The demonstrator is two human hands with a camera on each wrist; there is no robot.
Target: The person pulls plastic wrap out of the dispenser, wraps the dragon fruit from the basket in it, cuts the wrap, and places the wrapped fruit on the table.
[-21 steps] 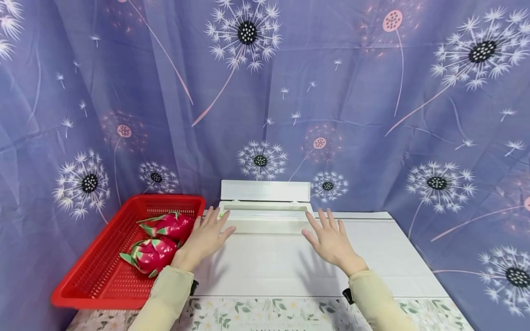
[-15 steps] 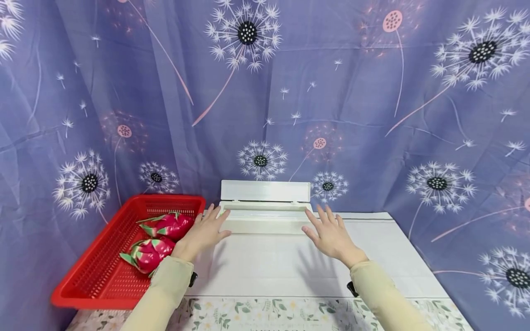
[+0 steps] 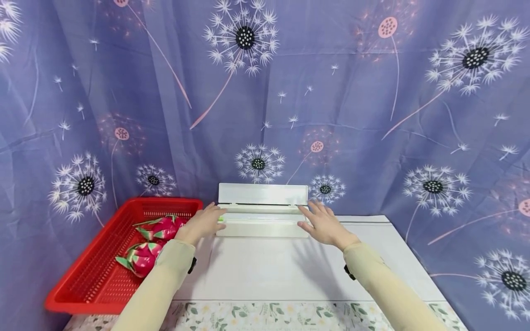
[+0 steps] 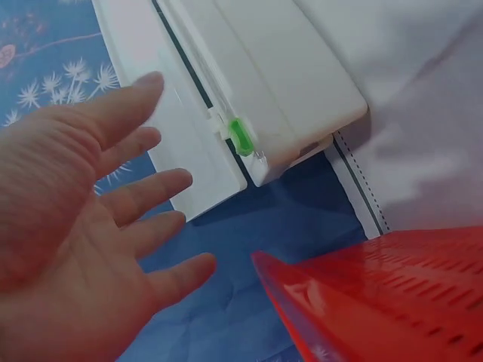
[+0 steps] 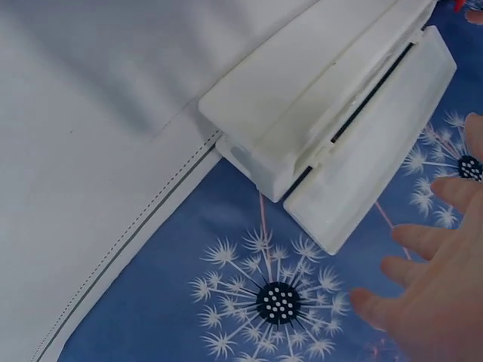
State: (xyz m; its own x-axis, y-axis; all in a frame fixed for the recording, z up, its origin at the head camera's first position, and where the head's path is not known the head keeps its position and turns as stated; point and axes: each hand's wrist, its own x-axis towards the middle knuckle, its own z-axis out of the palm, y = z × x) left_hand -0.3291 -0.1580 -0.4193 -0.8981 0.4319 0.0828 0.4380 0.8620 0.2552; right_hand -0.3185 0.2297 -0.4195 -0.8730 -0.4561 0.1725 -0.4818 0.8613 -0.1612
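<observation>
A long white box (image 3: 262, 230), which looks like a cling film dispenser, stands at the back of the table with its lid (image 3: 262, 194) raised. In the left wrist view a small green slider (image 4: 241, 137) sits at one end of it. My left hand (image 3: 202, 224) hovers at the box's left end, fingers spread and holding nothing. At the right end my right hand (image 3: 325, 224) is held out the same way, its fingers spread in the right wrist view. Neither wrist view shows fingers gripping the lid; from the head view I cannot tell whether they touch it.
A red plastic basket (image 3: 89, 257) stands on the left, close to the left forearm, with two dragon fruits (image 3: 142, 258) in it. White cloth (image 3: 256, 271) covers the table, with a floral strip (image 3: 256, 315) along the front. A blue dandelion curtain (image 3: 265, 92) hangs behind.
Both hands have moved slightly forward, toward the box's raised lid. The head view has tilted up a little. The box and basket have not moved.
</observation>
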